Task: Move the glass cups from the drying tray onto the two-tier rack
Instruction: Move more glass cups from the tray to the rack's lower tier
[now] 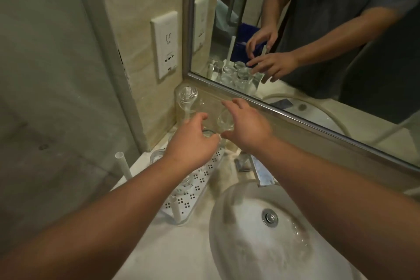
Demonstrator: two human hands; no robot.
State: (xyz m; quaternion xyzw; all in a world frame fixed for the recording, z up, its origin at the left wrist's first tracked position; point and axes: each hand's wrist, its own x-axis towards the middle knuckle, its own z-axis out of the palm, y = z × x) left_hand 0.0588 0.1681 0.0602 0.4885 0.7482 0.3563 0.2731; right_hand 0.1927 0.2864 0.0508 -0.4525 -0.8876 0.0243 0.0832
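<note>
A white perforated tray (200,178) with upright white posts (123,165) lies on the counter left of the sink. Above its far end, in the corner, an upturned glass cup (187,98) sits raised, and a second clear cup (225,120) stands near it; what carries them is too transparent to make out. My left hand (191,143) curls over the rim of a glass cup (209,133) above the tray. My right hand (246,125) hovers beside it with fingers spread, its thumb close to the second cup. Two more glasses (156,157) (186,182) stand on the tray, partly hidden by my left forearm.
A chrome faucet (258,169) and a round white basin (261,229) lie to the right of the tray. A framed mirror (318,41) runs along the back and shows both hands. A wall socket (164,45) sits above the corner, and a glass panel closes the left side.
</note>
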